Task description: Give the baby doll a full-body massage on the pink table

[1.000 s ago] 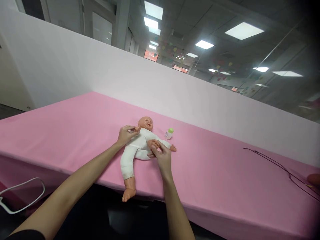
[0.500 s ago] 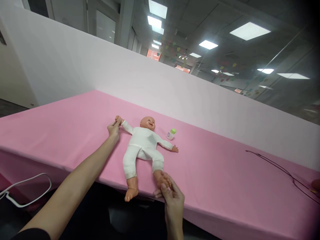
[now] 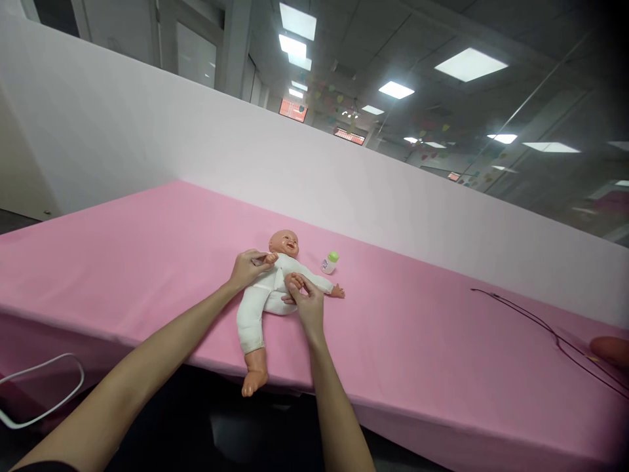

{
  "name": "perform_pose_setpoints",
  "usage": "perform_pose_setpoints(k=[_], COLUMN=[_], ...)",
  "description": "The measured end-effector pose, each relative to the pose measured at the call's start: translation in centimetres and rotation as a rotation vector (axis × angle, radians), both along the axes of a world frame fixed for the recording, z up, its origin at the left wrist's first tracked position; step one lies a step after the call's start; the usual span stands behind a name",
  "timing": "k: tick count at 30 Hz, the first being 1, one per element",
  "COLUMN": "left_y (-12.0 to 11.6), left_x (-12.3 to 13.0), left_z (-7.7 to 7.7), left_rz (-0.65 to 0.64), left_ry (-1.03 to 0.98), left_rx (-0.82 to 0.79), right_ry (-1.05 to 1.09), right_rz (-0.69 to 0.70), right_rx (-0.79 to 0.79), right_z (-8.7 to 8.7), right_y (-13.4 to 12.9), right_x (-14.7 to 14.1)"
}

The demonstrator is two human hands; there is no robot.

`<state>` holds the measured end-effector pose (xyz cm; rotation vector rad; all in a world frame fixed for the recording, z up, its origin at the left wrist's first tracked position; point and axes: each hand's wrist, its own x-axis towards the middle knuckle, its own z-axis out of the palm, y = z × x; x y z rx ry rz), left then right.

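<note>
A baby doll (image 3: 251, 314) in a white body suit lies on its back on the pink-covered table (image 3: 403, 341), its head toward the wall. My left hand (image 3: 248, 269) is closed on one of the doll's hands, which rests over its chest. In my right hand (image 3: 308, 305) is one of the doll's feet, with that leg folded up over the belly. The two limbs are close together but apart. The other leg lies straight toward the table's front edge, and the other arm is stretched out to the right.
A small bottle with a green cap (image 3: 330, 262) stands by the doll's outstretched arm. Dark thin cords (image 3: 540, 322) lie at the right, near an orange-brown rounded object (image 3: 609, 351) at the edge of view. A white cable (image 3: 63, 393) hangs at the lower left. Behind the table rises a white wall (image 3: 275, 164).
My left hand has brought the doll's hand inward over its chest. My right hand has lifted the doll's foot from the front edge up over its belly, bending the leg.
</note>
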<state>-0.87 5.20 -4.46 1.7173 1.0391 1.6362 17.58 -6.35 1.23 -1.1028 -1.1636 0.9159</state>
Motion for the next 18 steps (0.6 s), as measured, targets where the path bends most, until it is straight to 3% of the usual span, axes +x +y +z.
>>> perform_pose_setpoints(k=[2,4,7,10,14,18], left_y=[0.2,0.8,2.0,2.8,3.0,3.2], left_x=[-0.1,-0.4,-1.4,-3.1,-5.7,-7.4], left_z=[-0.1,-0.1,-0.2,-0.4,-0.8,-1.6], left_rz=[-0.003,0.021,0.171,0.429,0.743,0.829], left_ry=[-0.023,-0.12,-0.307,-0.383,-0.128,0.214], left_rx=[-0.024,-0.045,-0.058,-0.1,-0.28,-0.386], right_ry=[0.015,0.036,0.062,0.056,0.098,0.16], right_rz=[-0.006,-0.031,-0.083,-0.138,-0.125,-0.067], right_rx=[0.011,0.006,-0.015,-0.035,-0.05,-0.109], right_z=[-0.5,-0.7,-0.7,-2.2,-6.4,-9.8], right_y=[0.7,-0.4,-4.3,-9.4,-15.0,-17.7], right_x=[-0.2,0.2,1.7,2.9,2.7,0.7])
